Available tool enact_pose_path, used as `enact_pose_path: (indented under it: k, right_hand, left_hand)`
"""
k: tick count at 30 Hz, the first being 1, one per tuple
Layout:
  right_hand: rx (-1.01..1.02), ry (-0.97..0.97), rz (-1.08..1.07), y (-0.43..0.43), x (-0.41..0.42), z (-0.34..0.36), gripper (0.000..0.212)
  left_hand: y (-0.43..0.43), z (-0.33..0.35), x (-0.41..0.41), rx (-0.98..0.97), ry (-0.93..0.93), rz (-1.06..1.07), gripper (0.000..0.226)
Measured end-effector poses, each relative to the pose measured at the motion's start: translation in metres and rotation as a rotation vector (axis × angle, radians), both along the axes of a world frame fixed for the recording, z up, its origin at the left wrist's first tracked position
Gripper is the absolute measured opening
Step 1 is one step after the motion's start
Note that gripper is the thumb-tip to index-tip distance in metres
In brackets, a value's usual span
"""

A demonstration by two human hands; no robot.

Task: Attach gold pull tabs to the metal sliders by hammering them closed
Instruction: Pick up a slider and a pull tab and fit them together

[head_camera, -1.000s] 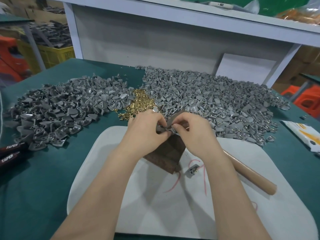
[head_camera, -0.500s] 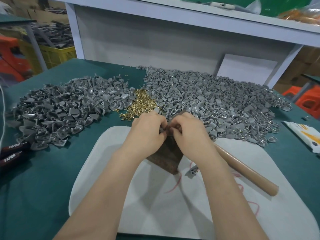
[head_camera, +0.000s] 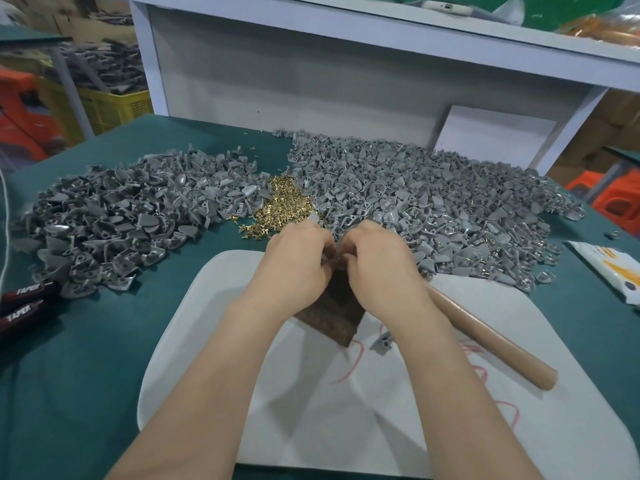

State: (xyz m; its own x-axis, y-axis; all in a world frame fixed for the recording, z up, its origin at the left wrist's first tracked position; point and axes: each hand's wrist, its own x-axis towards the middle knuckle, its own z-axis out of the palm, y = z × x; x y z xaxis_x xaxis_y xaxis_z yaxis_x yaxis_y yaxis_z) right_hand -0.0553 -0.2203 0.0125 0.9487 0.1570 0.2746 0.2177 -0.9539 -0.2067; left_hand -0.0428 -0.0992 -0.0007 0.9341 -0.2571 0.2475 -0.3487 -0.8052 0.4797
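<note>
Two dark handles (head_camera: 20, 304) printed TAPER lie at the nine o'clock edge of the green tabletop (head_camera: 86, 358). Beyond them, toward ten o'clock, spreads the left pile (head_camera: 121, 220) of grey metal sliders. At twelve o'clock from the hands, a small heap of gold pull tabs (head_camera: 284, 206) sits wedged between that pile and the next.

Below the heap, the left hand (head_camera: 298, 266) and the right hand (head_camera: 377, 268) meet knuckle to knuckle over the far edge of a white mat (head_camera: 381, 427). Both sets of fingers are curled inward and pinch one grey slider (head_camera: 333, 252) between them; only a sliver of it shows in the gap, so I cannot tell whether a tab is already on it. Right under the hands, at six o'clock from them, a dark brown block (head_camera: 332, 317) rests on the mat. A loose slider (head_camera: 382, 341) lies on the mat just beside the block's near corner, at about five o'clock from the right hand.

A wooden hammer handle (head_camera: 491, 337) runs across the mat from under the right wrist toward four o'clock; its head is hidden. The right pile (head_camera: 450, 209) of sliders, wider than the left, fills the tabletop from one to three o'clock. A white printed packet (head_camera: 609, 271) lies at the three o'clock edge.
</note>
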Motion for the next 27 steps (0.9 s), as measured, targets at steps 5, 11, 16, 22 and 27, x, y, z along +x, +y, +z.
enact_pose_path:
  k: [5,11,16,22,27]
  right_hand:
    - [-0.114,-0.028,-0.023,0.007,-0.001,0.004,0.020]
    - [-0.180,-0.009,-0.008,0.010,0.001,0.008,0.022]
    - [0.069,0.077,0.018,-0.005,0.004,0.002,0.018]
    - [0.527,0.126,0.001,-0.027,0.005,-0.007,0.018]
    - [0.491,0.087,0.021,-0.023,0.006,-0.012,0.010]
  left_hand:
    - [0.000,0.002,0.000,0.063,-0.004,-0.018,0.015]
    - [0.000,0.003,0.000,0.078,0.002,-0.023,0.016]
    - [0.000,0.002,-0.003,-0.017,0.000,0.002,0.007]
    - [0.001,0.003,-0.005,-0.044,-0.012,0.011,0.012]
    - [0.001,0.002,-0.005,-0.045,-0.016,0.017,0.014]
